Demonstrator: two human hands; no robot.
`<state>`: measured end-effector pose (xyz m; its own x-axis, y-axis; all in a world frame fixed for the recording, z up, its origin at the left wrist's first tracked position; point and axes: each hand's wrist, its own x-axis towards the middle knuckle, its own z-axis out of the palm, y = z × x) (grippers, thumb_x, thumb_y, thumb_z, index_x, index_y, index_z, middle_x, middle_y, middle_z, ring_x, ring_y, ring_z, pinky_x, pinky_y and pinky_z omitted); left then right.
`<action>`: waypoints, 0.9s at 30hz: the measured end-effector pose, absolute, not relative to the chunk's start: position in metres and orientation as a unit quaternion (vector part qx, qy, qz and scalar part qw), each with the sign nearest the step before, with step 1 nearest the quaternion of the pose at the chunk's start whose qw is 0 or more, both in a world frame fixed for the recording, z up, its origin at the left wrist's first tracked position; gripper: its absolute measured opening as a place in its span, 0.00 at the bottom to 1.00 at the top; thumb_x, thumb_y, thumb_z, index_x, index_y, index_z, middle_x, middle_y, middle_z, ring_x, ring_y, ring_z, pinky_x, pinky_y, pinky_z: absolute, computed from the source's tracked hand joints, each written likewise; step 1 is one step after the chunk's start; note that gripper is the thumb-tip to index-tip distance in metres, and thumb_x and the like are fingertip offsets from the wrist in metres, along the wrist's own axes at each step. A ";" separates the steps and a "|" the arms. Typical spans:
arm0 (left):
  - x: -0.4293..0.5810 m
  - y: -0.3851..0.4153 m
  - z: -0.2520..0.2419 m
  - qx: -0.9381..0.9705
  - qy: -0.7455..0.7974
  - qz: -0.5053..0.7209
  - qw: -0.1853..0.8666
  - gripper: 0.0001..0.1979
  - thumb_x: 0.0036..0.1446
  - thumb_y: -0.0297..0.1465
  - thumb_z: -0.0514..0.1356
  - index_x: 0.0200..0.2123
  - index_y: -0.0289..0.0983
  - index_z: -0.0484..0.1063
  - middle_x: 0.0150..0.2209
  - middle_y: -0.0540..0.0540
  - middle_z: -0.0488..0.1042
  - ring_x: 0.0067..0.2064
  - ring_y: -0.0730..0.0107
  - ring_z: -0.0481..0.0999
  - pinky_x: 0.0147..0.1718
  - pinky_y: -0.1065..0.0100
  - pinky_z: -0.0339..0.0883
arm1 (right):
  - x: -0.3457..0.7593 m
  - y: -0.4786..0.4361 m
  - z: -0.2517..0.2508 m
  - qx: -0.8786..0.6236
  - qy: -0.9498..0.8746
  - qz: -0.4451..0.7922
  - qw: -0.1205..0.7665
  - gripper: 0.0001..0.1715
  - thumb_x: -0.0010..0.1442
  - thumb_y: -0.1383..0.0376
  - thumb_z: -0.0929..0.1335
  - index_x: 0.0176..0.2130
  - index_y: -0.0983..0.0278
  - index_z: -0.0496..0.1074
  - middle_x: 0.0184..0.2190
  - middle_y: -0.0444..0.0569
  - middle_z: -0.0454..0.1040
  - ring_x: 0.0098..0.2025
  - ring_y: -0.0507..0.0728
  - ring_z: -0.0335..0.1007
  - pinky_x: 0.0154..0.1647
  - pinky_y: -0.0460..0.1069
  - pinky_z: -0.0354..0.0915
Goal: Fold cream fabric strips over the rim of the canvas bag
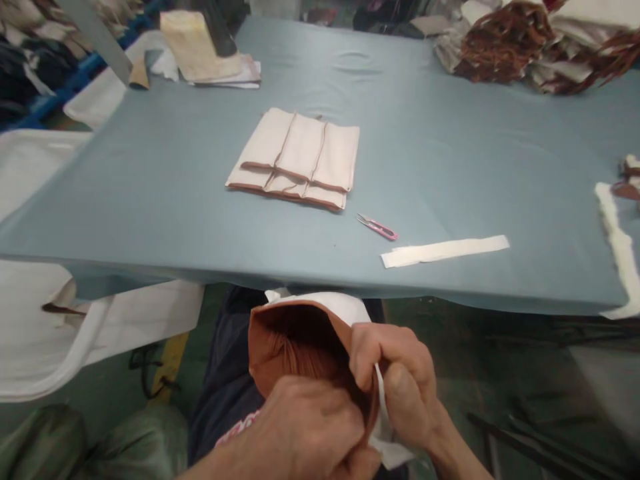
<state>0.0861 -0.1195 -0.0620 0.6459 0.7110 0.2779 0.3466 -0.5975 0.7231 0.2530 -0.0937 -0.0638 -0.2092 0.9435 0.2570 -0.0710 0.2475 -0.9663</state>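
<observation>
Both my hands work on a cloth bag [295,340] below the table's near edge, over my lap. The bag is white outside with a rust-brown lining, and its mouth gapes open toward me. My left hand [305,433] is closed on the bag's near rim. My right hand [395,383] pinches the bag's right edge, fingers curled over the lining and thumb on the white cloth. On the blue-grey table [150,200] lies a stack of folded white bags [297,160] with brown trim. A pink thread snipper [377,227] and a white fabric strip [445,251] lie near the front edge.
Heaps of white and brown fabric [525,40] fill the table's far right corner. A cream block and papers [205,53] sit at the far left. White cloth [620,247] hangs over the right edge. A white plastic bin with cloth [60,333] stands to my left.
</observation>
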 end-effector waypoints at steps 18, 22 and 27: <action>0.078 -0.143 -0.102 0.820 0.353 0.370 0.257 0.25 0.78 0.37 0.41 0.32 0.38 0.70 0.23 0.50 0.73 0.23 0.73 0.70 0.21 0.66 0.55 | 0.229 -0.097 -0.062 -0.336 -0.696 0.275 0.572 0.24 0.76 0.61 0.60 0.26 0.61 0.60 0.16 0.38 0.58 0.15 0.48 0.56 0.21 0.47 0.55; 0.076 -0.139 -0.100 0.801 0.367 0.409 0.238 0.26 0.78 0.36 0.41 0.31 0.37 0.71 0.22 0.50 0.71 0.22 0.73 0.67 0.20 0.66 0.53 | 0.225 -0.096 -0.067 -0.332 -0.662 0.280 0.610 0.26 0.76 0.57 0.61 0.27 0.61 0.63 0.17 0.39 0.58 0.15 0.49 0.54 0.21 0.47 0.56; 0.069 -0.138 -0.113 0.772 0.334 0.375 0.389 0.22 0.74 0.37 0.51 0.26 0.40 0.69 0.19 0.52 0.67 0.19 0.74 0.63 0.17 0.68 0.51 | 0.228 -0.096 -0.072 -0.385 -0.641 0.404 0.526 0.29 0.72 0.46 0.65 0.25 0.60 0.65 0.17 0.43 0.61 0.19 0.54 0.62 0.24 0.51 0.64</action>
